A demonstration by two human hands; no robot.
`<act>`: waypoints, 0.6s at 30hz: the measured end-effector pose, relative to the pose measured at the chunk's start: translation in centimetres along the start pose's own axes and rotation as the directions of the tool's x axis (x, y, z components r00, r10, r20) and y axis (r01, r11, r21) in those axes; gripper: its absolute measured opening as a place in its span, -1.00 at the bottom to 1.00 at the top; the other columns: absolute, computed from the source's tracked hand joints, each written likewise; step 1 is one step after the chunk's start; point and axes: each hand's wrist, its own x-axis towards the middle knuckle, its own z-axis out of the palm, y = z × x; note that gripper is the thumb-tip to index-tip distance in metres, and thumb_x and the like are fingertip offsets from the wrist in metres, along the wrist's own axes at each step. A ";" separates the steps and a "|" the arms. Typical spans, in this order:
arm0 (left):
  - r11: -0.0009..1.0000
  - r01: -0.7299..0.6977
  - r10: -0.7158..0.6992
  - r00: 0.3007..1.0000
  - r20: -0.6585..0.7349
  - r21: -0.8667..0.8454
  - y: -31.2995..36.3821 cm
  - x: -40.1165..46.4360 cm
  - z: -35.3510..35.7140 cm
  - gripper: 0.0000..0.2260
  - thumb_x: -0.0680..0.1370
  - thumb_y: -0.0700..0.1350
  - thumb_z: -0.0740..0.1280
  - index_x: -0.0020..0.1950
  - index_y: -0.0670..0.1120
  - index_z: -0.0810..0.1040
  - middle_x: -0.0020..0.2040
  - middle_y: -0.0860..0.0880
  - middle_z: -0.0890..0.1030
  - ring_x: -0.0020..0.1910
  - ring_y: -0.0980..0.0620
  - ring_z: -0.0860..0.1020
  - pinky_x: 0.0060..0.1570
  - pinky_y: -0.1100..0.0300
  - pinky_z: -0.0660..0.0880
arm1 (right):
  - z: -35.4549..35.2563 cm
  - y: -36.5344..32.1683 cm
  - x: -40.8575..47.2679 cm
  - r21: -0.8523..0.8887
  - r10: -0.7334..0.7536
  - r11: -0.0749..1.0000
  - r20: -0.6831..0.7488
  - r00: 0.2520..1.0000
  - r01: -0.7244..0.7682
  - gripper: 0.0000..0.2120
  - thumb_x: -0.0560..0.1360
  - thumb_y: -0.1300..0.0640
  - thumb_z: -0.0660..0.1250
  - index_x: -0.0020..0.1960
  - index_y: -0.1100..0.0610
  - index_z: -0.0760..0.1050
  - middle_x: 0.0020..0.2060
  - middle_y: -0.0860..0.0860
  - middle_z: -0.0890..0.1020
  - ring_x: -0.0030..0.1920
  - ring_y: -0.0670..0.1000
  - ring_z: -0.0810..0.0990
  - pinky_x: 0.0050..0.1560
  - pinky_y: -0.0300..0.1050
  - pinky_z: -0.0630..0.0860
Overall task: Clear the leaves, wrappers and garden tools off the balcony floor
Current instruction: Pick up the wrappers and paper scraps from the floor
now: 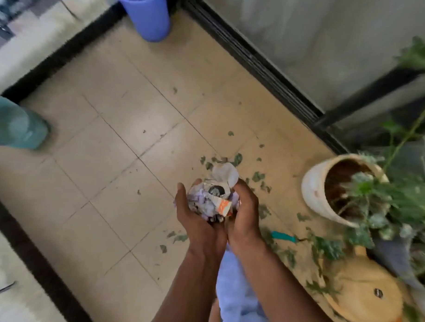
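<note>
the left hand (196, 216) and right hand (244, 208) are cupped together, fingers curled around a crumpled wad of white, lilac and orange wrappers (211, 199) held above the beige tiled balcony floor (109, 145). scattered green leaves (258, 177) lie on the tiles near a tilted cream plant pot (316, 195) (blurred), with a teal-handled garden tool (282, 236) beside it. a blue plastic bucket (148, 16) stands in the far corner.

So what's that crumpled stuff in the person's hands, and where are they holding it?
A wad of crumpled wrappers, cupped between both hands: the left hand curls around its left side and underneath, the right hand around its right side.
</note>
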 end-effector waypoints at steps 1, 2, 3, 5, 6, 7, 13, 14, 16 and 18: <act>0.999 -0.036 0.036 0.999 -0.004 0.005 1.0 1.1 1.1 -0.38 0.62 0.25 0.20 0.45 -0.20 0.53 0.41 -0.22 0.55 0.39 -0.25 0.53 0.46 -0.13 0.40 | 1.3 -0.5 1.3 -0.025 0.024 0.999 0.017 1.000 -0.023 -0.68 0.52 0.09 0.26 0.11 0.28 0.62 0.18 0.30 0.64 0.24 0.35 0.59 0.30 0.34 0.51; 0.998 -0.068 0.068 0.998 0.002 0.005 2.0 2.0 2.2 -0.38 0.62 0.25 0.20 0.41 -0.21 0.57 0.38 -0.22 0.58 0.36 -0.24 0.56 0.42 -0.12 0.46 | 2.5 -1.0 2.5 -0.066 0.050 0.997 0.019 0.999 -0.049 -0.70 0.54 0.07 0.25 0.06 0.29 0.59 0.18 0.31 0.63 0.22 0.38 0.58 0.30 0.39 0.49; 0.995 -0.096 0.096 0.995 0.010 -0.005 3.0 2.8 3.3 -0.37 0.61 0.27 0.20 0.41 -0.22 0.57 0.37 -0.23 0.59 0.35 -0.23 0.57 0.40 -0.13 0.47 | 3.7 -1.7 3.7 -0.081 0.071 0.994 0.028 0.997 -0.068 -0.72 0.54 0.05 0.25 0.00 0.25 0.60 0.12 0.27 0.68 0.15 0.35 0.62 0.25 0.35 0.51; 0.988 -0.152 0.152 0.988 -0.003 -0.016 4.8 5.0 5.4 -0.32 0.60 0.30 0.21 0.45 -0.23 0.52 0.38 -0.23 0.58 0.39 -0.24 0.54 0.48 -0.16 0.37 | 6.5 -3.4 6.1 -0.087 0.071 0.994 0.081 0.994 -0.064 -0.83 0.51 0.06 0.27 -0.11 0.10 0.61 -0.12 0.12 0.66 -0.10 0.17 0.61 0.01 0.11 0.49; 0.986 -0.166 0.166 0.986 -0.013 -0.021 5.7 6.2 6.4 -0.31 0.60 0.32 0.22 0.44 -0.24 0.52 0.38 -0.24 0.58 0.40 -0.24 0.53 0.51 -0.17 0.32 | 8.0 -4.2 7.3 -0.087 0.060 0.995 0.097 0.993 -0.051 -0.86 0.51 0.09 0.27 -0.17 0.07 0.56 -0.21 0.06 0.60 -0.18 0.09 0.55 -0.07 0.02 0.44; 0.984 -0.179 0.179 0.984 -0.021 -0.023 6.6 7.2 7.6 -0.28 0.59 0.34 0.22 0.45 -0.24 0.51 0.39 -0.24 0.57 0.40 -0.24 0.52 0.53 -0.18 0.29 | 9.4 -5.0 8.6 -0.070 0.051 0.997 0.124 0.991 -0.043 -0.85 0.50 0.12 0.25 -0.24 0.06 0.50 -0.28 0.02 0.56 -0.25 0.04 0.51 -0.13 -0.03 0.41; 0.968 -0.238 0.243 0.969 0.046 -0.084 12.5 12.4 15.0 -0.18 0.55 0.40 0.23 0.49 -0.26 0.45 0.41 -0.27 0.54 0.40 -0.26 0.52 0.49 -0.17 0.34 | 18.8 -9.0 14.3 -0.054 0.132 0.991 0.196 0.972 -0.124 -0.87 0.38 0.06 0.31 -0.23 0.06 0.62 -0.27 0.03 0.60 -0.18 0.10 0.56 -0.18 -0.10 0.47; 0.966 -0.253 0.254 0.967 0.024 -0.048 13.2 13.9 15.5 -0.20 0.54 0.40 0.24 0.53 -0.21 0.43 0.44 -0.23 0.52 0.43 -0.23 0.50 0.50 -0.15 0.34 | 20.4 -9.4 15.2 -0.064 0.139 0.990 0.185 0.973 -0.130 -0.84 0.34 0.03 0.33 -0.22 0.05 0.66 -0.27 0.02 0.62 -0.17 0.08 0.57 -0.15 -0.09 0.50; 0.932 -0.285 0.294 0.956 -0.011 0.224 14.1 17.7 16.4 -0.32 0.61 0.37 0.11 0.64 0.02 0.27 0.59 -0.03 0.34 0.56 -0.05 0.33 0.57 0.08 0.21 | 23.8 -10.1 16.7 -0.120 0.116 0.989 0.226 0.967 -0.091 -0.80 0.18 -0.11 0.34 -0.35 -0.07 0.69 -0.38 -0.16 0.64 -0.21 -0.11 0.60 -0.06 -0.14 0.54; 0.868 -0.300 0.327 0.945 -0.001 0.395 15.1 21.1 17.4 -0.37 0.66 0.31 0.02 0.68 0.08 0.10 0.62 0.16 0.20 0.60 0.15 0.18 0.55 0.29 0.07 | 27.1 -10.9 18.0 -0.095 0.095 0.993 0.272 0.958 -0.071 -0.87 0.08 -0.21 0.29 -0.50 -0.26 0.61 -0.51 -0.30 0.58 -0.33 -0.28 0.58 0.02 -0.21 0.52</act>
